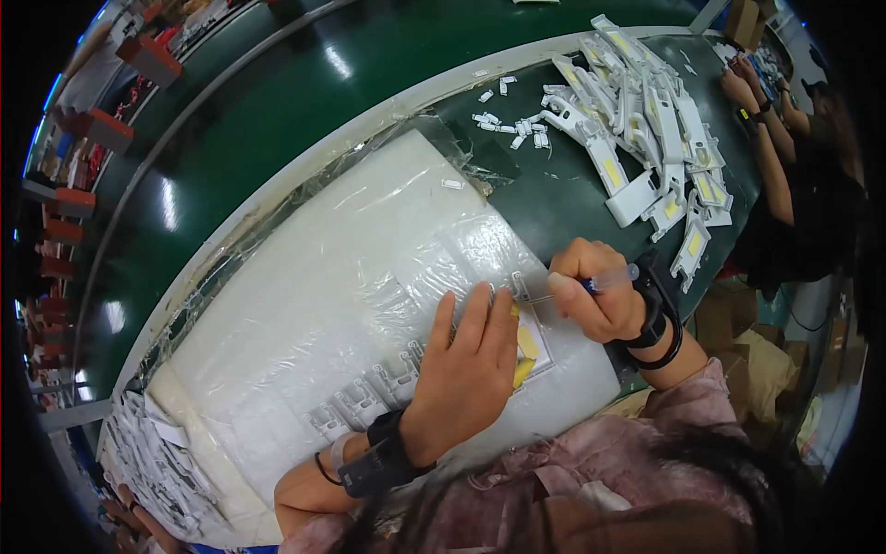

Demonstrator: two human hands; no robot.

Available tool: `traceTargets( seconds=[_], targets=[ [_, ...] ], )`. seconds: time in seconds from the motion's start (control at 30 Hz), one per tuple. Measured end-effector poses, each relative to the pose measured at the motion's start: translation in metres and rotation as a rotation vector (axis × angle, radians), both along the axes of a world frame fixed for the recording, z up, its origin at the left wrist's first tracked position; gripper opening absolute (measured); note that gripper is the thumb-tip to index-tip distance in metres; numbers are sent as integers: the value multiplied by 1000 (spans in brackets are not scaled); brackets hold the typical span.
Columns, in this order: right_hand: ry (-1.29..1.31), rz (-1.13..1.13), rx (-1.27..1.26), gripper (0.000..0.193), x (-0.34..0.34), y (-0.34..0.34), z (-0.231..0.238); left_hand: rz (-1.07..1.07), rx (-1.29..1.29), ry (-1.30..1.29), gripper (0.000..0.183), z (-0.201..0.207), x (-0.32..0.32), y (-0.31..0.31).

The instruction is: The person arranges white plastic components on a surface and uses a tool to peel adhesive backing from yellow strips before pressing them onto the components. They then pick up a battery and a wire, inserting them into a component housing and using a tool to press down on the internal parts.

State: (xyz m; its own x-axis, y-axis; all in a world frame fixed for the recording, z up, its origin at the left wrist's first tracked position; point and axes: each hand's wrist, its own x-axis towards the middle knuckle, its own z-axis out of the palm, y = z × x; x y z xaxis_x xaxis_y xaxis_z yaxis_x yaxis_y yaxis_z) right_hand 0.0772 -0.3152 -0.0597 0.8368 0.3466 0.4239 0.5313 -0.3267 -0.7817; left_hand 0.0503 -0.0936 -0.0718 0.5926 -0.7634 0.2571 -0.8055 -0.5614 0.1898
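Observation:
My right hand [600, 291] is closed around a thin-shafted tool with a clear purplish handle [616, 277]. The tool's thin metal shaft points left toward a white plastic part [540, 355] with yellow patches. Over that part's left side lies my left hand [471, 374], palm down with fingers stretched out; it hides much of the part. A small white fitting [520, 284] sits just beyond the left fingertips. Several white plastic parts [360, 399] stand in a row left of my left hand. All of this rests on a padded white sheet wrapped in clear plastic [305, 277].
White parts with yellow patches form a heap [646, 120] at the far right. Small white pieces [517, 129] are scattered beside it. More white parts are piled [157, 471] at lower left. A green conveyor [231, 120] curves past the table. A co-worker's arms [771, 148] show at right.

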Motion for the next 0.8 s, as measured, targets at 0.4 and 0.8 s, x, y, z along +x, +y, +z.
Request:
traceTargets(
  seconds=[0.4, 0.8],
  targets=[
    [-54, -68, -136, 18, -1, 3, 0, 2, 22, -59, 46, -4, -1, 0],
    [-25, -200, -70, 23, -5, 9, -10, 21, 53, 16, 42, -2, -2, 0]
  ],
)
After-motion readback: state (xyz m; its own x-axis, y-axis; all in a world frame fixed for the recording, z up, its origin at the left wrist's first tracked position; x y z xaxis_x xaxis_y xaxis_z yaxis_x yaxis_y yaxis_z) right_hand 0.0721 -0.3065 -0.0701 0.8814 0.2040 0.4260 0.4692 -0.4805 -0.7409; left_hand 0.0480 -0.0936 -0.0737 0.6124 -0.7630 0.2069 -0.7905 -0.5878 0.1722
